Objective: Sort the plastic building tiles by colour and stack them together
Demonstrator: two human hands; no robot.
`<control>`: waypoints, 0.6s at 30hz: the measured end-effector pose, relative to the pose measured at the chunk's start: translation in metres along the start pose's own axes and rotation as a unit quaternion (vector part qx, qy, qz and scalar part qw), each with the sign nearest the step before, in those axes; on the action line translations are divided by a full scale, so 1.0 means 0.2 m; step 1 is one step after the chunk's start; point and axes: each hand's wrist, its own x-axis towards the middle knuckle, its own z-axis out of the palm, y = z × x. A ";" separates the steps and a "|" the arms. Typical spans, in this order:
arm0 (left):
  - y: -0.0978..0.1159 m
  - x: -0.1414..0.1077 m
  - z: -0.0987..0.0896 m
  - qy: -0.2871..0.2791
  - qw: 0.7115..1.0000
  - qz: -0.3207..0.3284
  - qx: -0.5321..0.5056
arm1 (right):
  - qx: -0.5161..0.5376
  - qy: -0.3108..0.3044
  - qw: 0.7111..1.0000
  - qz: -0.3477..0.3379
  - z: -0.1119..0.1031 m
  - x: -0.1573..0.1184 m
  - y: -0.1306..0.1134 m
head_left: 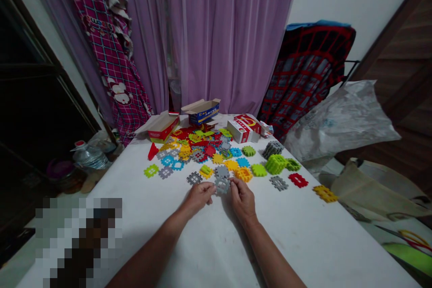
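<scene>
Between my two hands is a grey interlocking building tile (222, 185) with a notched edge and window-like holes. The fingers of my left hand (201, 193) pinch its left edge, and those of my right hand (244, 199) close on its right edge. Just beyond it shows a second grey tile (222, 171); I cannot tell whether the two are joined. A dark grey window tile (194, 178) lies left of them, near a yellow tile (206, 171) with a green piece on it. To the right sits a yellow-orange block of tiles (243, 174).
A heap of mixed tiles (202, 141) covers the table's far middle. Behind it stand a red box (164, 130), a blue box (204, 112) and a white-and-red box (243, 128). On the right are a green tile block (276, 164), a red tile (298, 180) and a yellow stack (325, 193).
</scene>
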 end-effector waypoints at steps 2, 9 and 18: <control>0.00 0.00 0.01 0.026 1.000 0.009 -0.009 | 0.007 0.001 1.000 0.001 0.01 -0.01 -0.01; 0.01 -0.03 0.02 0.011 0.999 0.026 -0.021 | 0.068 -0.002 0.996 0.058 0.02 -0.03 0.01; -0.01 0.00 0.00 0.000 0.994 0.032 -0.109 | 0.077 -0.075 0.993 0.054 0.01 -0.03 -0.01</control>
